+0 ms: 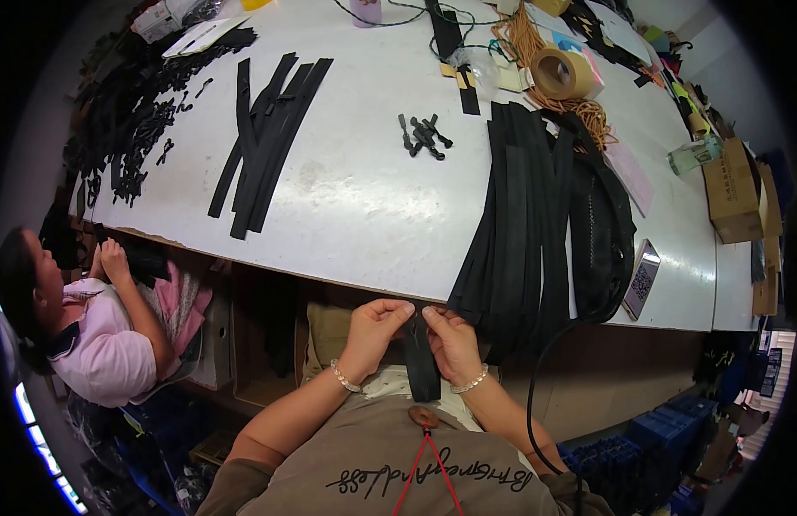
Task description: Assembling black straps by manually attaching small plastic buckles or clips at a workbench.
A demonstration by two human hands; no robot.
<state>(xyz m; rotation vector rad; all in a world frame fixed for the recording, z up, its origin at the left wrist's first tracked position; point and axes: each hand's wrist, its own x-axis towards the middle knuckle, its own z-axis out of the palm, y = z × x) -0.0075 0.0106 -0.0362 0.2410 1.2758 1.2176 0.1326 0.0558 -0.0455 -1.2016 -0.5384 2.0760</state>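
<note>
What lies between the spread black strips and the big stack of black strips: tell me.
A small cluster of black pull-like pieces lies on the white tabletop, nearer the big stack than the spread strips, as the head view shows.

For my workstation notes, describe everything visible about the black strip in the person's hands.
The black strip is flat, narrow and dull, apparently fabric tape. Its upper end is in the grip of the left hand and right hand, near the edge of the white table; the rest hangs fairly straight, ending squarely. Details at the held end are too small to tell.
</note>
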